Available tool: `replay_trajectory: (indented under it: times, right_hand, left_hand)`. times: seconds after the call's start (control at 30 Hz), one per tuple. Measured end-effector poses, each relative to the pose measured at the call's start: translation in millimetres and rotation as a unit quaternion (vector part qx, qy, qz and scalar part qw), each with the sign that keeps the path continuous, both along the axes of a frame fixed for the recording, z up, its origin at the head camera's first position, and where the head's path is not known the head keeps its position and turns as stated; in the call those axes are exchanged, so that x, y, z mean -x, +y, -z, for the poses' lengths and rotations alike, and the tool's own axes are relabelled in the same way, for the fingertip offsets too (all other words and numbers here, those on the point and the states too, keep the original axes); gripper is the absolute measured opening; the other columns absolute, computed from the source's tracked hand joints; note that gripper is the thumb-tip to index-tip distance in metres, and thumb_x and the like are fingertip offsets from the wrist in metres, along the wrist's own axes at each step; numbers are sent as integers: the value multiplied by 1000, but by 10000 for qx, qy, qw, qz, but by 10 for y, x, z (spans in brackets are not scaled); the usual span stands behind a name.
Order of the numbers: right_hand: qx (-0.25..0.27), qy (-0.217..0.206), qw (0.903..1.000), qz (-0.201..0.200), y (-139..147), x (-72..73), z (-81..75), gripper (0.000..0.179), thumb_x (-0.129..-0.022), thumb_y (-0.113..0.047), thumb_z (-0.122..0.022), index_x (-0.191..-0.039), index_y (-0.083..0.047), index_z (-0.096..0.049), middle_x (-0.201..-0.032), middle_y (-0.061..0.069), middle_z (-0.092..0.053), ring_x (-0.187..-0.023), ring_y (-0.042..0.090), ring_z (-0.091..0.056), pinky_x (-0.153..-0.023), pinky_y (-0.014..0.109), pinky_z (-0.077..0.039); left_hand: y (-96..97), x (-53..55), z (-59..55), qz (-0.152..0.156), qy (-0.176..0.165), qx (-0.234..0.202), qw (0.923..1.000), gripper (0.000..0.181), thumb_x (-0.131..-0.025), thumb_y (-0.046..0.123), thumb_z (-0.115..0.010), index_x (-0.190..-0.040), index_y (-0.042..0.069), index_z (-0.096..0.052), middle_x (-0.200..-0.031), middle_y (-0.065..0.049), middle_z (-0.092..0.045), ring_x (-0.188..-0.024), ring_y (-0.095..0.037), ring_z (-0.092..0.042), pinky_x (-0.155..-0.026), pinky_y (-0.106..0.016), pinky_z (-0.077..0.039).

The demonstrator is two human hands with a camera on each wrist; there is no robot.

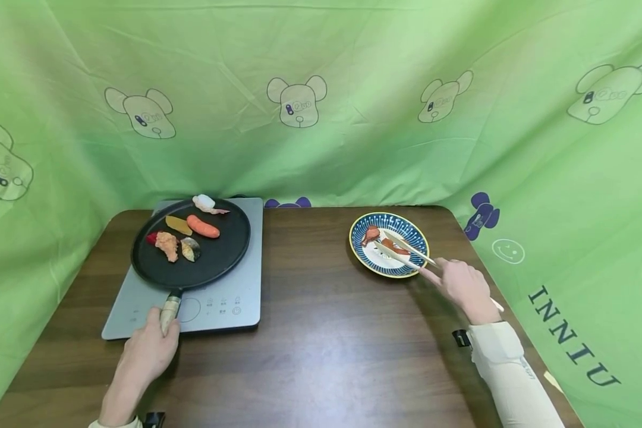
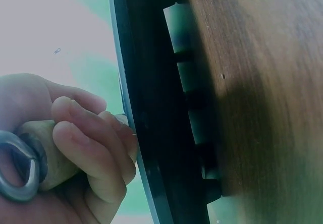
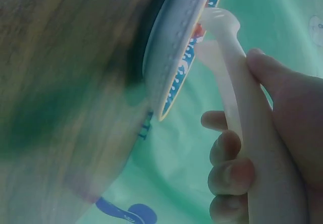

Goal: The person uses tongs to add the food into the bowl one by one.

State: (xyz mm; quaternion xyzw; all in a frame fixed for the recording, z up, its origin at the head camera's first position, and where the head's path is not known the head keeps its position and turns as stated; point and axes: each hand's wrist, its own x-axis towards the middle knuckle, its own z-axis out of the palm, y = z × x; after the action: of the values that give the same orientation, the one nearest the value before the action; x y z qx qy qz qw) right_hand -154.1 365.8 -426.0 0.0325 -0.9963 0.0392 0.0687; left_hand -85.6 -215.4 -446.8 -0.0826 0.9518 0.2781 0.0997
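Note:
My left hand [image 1: 151, 346] grips the wooden handle [image 1: 170, 310] of a flat black frying pan [image 1: 214, 261]; in the left wrist view its fingers [image 2: 96, 148] curl round that handle, which ends in a metal ring [image 2: 20, 168]. In my right hand [image 1: 462, 286] is a pair of pale tongs [image 3: 242, 98], the thumb on one arm and fingers round the other. Their tips reach into a blue-patterned plate [image 1: 357, 229], about a reddish-brown food piece [image 1: 396, 246]; whether they pinch it I cannot tell. A second brown piece [image 1: 371, 234] lies left of it on the plate.
The pan sits on a grey induction cooktop [image 1: 248, 285]. It holds a sausage [image 1: 203, 226], a shrimp sushi piece [image 1: 207, 204], a yellow slice [image 1: 179, 224], a fried-looking piece [image 1: 167, 245] and a small dark-and-pale piece [image 1: 190, 249]. Green cloth [image 1: 353, 154] hangs behind the wooden table [image 1: 310, 356].

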Motion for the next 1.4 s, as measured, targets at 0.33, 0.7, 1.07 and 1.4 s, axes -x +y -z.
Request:
replay_trajectory:
  times: [0.33,0.7,1.07,1.4]
  right_hand:
    - [-106,-166,9997,170,36,19,-9,47,-90,-56,-53,-83,-10,-56,-66,12,-54,-62,40,-58,-50,50,-41]
    - [-66,-380,9992,94,44,98,7,46,-92,-53,-51,-72,-11,-51,-60,11,-50,-55,38,-55,-47,50,-40]
    - [-161,-342,9992,-93,5,118,27,41,-90,-44,-59,-71,-9,-52,-57,10,-47,-51,34,-51,-46,48,-39]
    - [-312,-149,9993,-110,64,80,31,42,-90,-45,-59,-68,-11,-50,-56,9,-48,-49,35,-50,-44,48,-37]
  left_hand:
    - [-5,-7,3,-40,-3,5,10000,55,-98,33,-34,-129,-11,-22,-69,-16,-47,-54,-26,-47,-46,-37,-35]
    - [-15,2,-21,-48,-19,-6,10000,53,-98,33,-34,-128,-9,-23,-70,-16,-47,-55,-27,-47,-47,-37,-35]
    - [-34,-1,-4,-48,-46,-44,10000,52,-99,34,-32,-126,-9,-24,-69,-15,-45,-54,-26,-46,-46,-37,-35]
    - [-7,0,-10,22,7,-104,9999,53,-98,33,-33,-128,-9,-23,-69,-15,-47,-53,-26,-47,-46,-37,-36]
